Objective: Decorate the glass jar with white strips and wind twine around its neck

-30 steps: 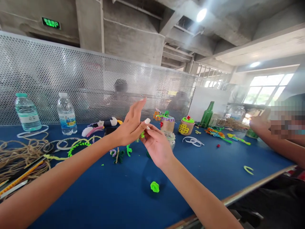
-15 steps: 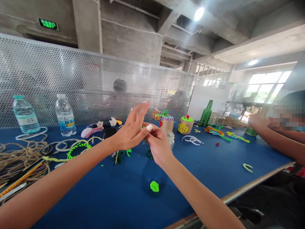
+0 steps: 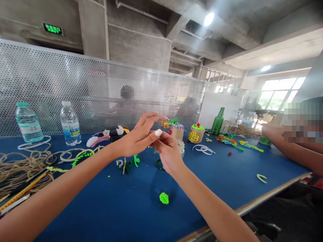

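Observation:
My left hand (image 3: 140,136) and my right hand (image 3: 168,148) meet at their fingertips above the blue table, in front of a glass jar (image 3: 181,148). My left thumb presses against the fingers of my right hand, while the other left fingers stretch toward the right. My right fingers are pinched together; whatever sits between the fingertips is too small or hidden to make out. Below my hands a bright green fuzzy ball (image 3: 164,198) lies on the table. A dark green ring (image 3: 159,164) is partly hidden behind my right hand.
Twine (image 3: 25,164) and two water bottles (image 3: 70,124) stand left. Behind are a jar with a yellow flower (image 3: 196,133) and a green bottle (image 3: 218,121). White loops (image 3: 204,149) lie right of my hands. Another person's arms (image 3: 285,144) reach in at the right.
My left fingers have tilted down and forward, from raised to nearly level. My right hand stays about where it was, still pinched.

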Demonstrator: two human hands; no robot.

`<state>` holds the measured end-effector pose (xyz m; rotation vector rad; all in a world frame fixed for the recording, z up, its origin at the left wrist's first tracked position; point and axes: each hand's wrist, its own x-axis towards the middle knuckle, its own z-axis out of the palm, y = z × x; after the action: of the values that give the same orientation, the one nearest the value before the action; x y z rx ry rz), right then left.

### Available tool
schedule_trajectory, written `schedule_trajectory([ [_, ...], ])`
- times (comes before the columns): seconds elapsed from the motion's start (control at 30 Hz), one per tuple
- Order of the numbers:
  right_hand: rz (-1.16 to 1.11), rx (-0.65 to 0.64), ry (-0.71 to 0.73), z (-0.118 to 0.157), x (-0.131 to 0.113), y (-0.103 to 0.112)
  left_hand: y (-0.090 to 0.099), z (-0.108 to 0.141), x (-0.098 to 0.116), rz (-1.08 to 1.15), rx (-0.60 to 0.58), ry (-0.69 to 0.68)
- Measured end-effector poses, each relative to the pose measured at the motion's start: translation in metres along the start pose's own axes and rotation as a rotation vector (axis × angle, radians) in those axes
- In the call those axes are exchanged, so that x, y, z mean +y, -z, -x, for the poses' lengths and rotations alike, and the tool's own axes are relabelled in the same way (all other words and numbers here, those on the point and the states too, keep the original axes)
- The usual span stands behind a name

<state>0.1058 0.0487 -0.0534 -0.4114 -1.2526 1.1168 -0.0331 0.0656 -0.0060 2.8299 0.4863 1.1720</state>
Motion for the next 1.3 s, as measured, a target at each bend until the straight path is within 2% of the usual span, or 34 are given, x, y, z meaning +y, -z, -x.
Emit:
schedule_trajectory([
  [0.17,-0.061,0.041,-0.017,-0.006,0.004,0.007,0.01,-0.002,0.001,-0.038,0.027,-0.004],
  [0.43,-0.136,-0.075,-0.074,-0.006,-0.003,0.007,0.026,-0.005,-0.007,-0.057,0.11,0.1],
  [0.53,-0.143,-0.051,-0.055,-0.006,-0.006,0.006,0.028,-0.005,-0.011,-0.049,0.135,0.106],
  [0.73,-0.095,0.013,0.007,-0.006,-0.009,0.008,0.028,-0.003,-0.009,-0.034,0.056,0.29],
  [0.83,-0.069,0.033,0.033,-0.005,-0.008,0.008,0.025,-0.004,-0.008,-0.062,0.081,0.207],
  [0.93,-0.067,0.063,-0.005,-0.005,-0.008,0.007,0.025,-0.004,-0.005,-0.14,0.107,0.107],
  [1.07,-0.041,0.063,-0.045,-0.005,-0.007,0.007,0.029,-0.005,-0.001,-0.213,0.173,0.067],
  [1.2,-0.003,0.115,-0.038,-0.006,-0.004,0.008,0.03,-0.003,-0.003,-0.349,0.235,0.013],
  [1.3,0.003,0.14,-0.018,-0.007,-0.003,0.008,0.026,-0.001,-0.006,-0.438,0.232,-0.034],
])
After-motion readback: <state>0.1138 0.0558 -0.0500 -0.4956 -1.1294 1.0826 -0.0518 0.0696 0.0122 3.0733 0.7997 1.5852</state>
